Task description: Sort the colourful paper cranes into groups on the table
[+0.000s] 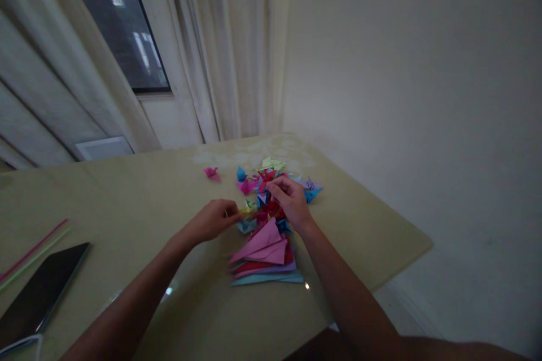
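Two bare hands work over a loose cluster of small, brightly coloured folded-paper figures (248, 186) between the middle of a pale, glossy table (368, 220) and its right edge. The left hand (218, 217) curls its fingertips at a small yellow folded paper (246, 210); the right hand (292, 197) brings thumb and forefinger together at a red folded-paper figure (266, 179). Whether either hand grips its paper cannot be told.

Many figures appear fully shaped, among them a bright pink folded-paper bird (212, 173) set apart toward the far edge. On the near-edge side of the cluster, an overlapping stack of flat pink, red, purple and light-blue folded papers (265, 242) looks unopened, suggesting shaping remains to be done. No box or tray shows holding the papers; all rest directly on the tabletop.
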